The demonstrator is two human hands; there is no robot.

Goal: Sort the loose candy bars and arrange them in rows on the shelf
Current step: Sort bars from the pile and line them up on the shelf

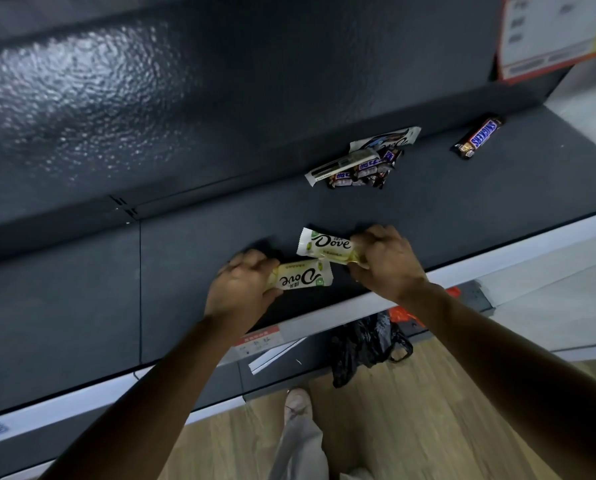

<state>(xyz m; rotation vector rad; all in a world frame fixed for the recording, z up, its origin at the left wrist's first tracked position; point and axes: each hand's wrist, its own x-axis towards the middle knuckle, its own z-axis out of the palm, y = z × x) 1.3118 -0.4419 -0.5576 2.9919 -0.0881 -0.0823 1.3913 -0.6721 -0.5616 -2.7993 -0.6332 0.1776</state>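
Two pale Dove bars gripped low over a dark grey shop shelf (81,306), with wood-plank floor (428,427) below.
Head view: the left hand (241,289) curls its fingers round one end of the nearer Dove bar (303,277) (logo upside down); the right hand (383,261) pinches an end of the farther Dove bar (327,244), just beside it. Further back lies a loose pile of bars (358,164), and a Snickers bar (478,136) lies apart to the right. A black plastic bag (362,344) sits under the shelf edge.

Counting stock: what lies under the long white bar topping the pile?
Small dark-wrapped bars stick out from under the white bar; their number and anything fully beneath is covered.
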